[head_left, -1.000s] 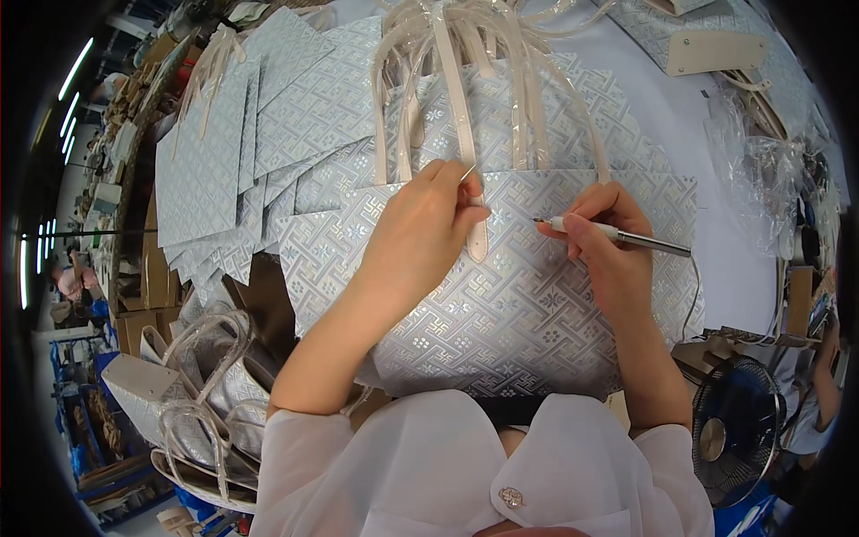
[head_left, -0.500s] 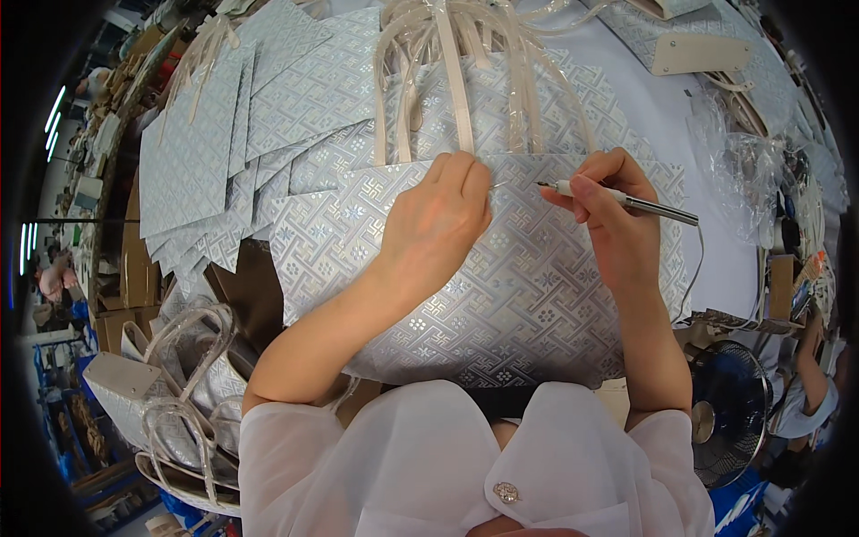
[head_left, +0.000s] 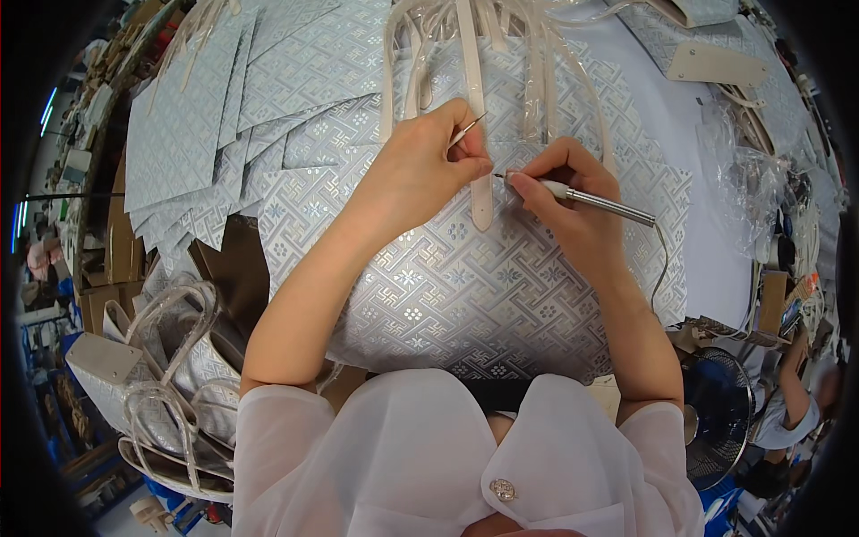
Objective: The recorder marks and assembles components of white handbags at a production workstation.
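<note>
Left fingers: mine here [head_left: 472, 168] pinch a thin tool [head_left: 463, 134], the thumb lying across the strap.
Right fingers: these [head_left: 535, 191] pinch a corded pen [head_left: 613, 206], its tip just right of my left thumb; whether it touches anything I cannot tell.
Slip risk: with tip and thumb so near, a small jerk could poke me or mark the strap's edge.
Strap risk: only my left fingers seem to steady it, so easing the thumb could let it skew.
Cord risk: the cord [head_left: 662, 268] trails below my right fingers; a snag might tug the pen aside.
Strap: it [head_left: 481, 213] runs under my left thumb, its rounded end below the fingers, its length leading away above them.
Panel: the patterned sheet [head_left: 429, 286] spreads beneath both sets of fingers.
Bench: white, its bare part [head_left: 725, 242] right of my right fingers.
Stack: more sheets [head_left: 179, 134], well left of my left fingers.
</note>
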`<state>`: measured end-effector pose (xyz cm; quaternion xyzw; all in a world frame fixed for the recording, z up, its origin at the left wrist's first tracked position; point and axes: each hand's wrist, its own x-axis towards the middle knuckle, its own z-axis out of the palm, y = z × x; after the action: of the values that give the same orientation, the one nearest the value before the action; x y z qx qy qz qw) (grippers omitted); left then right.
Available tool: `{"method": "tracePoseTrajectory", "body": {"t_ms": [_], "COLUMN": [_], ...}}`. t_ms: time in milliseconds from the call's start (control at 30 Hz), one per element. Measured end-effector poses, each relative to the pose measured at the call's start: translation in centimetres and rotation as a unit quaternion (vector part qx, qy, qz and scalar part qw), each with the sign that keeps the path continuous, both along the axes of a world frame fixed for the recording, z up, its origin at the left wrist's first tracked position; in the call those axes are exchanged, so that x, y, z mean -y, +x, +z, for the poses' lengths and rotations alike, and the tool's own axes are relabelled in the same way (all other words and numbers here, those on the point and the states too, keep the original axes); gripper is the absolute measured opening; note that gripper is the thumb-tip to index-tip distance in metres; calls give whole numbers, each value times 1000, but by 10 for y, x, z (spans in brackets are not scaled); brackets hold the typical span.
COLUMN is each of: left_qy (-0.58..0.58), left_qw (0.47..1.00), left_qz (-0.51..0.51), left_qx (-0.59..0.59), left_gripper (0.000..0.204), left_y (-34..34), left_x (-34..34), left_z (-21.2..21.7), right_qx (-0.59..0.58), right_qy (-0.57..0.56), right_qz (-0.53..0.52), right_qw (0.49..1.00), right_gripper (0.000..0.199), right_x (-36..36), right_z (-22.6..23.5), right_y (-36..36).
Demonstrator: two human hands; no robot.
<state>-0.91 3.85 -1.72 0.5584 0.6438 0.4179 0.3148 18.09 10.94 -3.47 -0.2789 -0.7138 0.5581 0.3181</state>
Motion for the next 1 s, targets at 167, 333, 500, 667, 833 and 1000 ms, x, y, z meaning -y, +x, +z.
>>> {"method": "tracePoseTrajectory", "body": {"t_ms": [167, 333, 500, 667, 833, 1000], "left_qy": [-2, -2, -8, -21, -17, -27], "left_qw": [1000, 1000, 999, 999, 998, 997], "left_qz": [15, 11, 15, 19, 18, 16], "left_qx": [26, 26, 32, 42, 50, 64], "left_gripper": [16, 16, 16, 16, 16, 16], "left_y": [-1, 0, 0, 0, -2, -5], "left_x": [-1, -2, -2, -2, -2, -4], "left_z": [-5, -7, -6, -6, -7, -8], "right_qx": [7, 3, 1, 9, 14, 1], "right_qy": [12, 23, 37, 53, 53, 59], "right_qz": [12, 10, 14, 14, 17, 20], "right_qw": [1000, 1000, 999, 998, 998, 998], "right_gripper": [10, 10, 10, 11, 11, 11], "right_x": [0, 1, 0, -1, -1, -3], "right_z": [-1, -1, -3, -5, -3, -9], "right_y": [-1, 0, -1, 0, -1, -1]}}
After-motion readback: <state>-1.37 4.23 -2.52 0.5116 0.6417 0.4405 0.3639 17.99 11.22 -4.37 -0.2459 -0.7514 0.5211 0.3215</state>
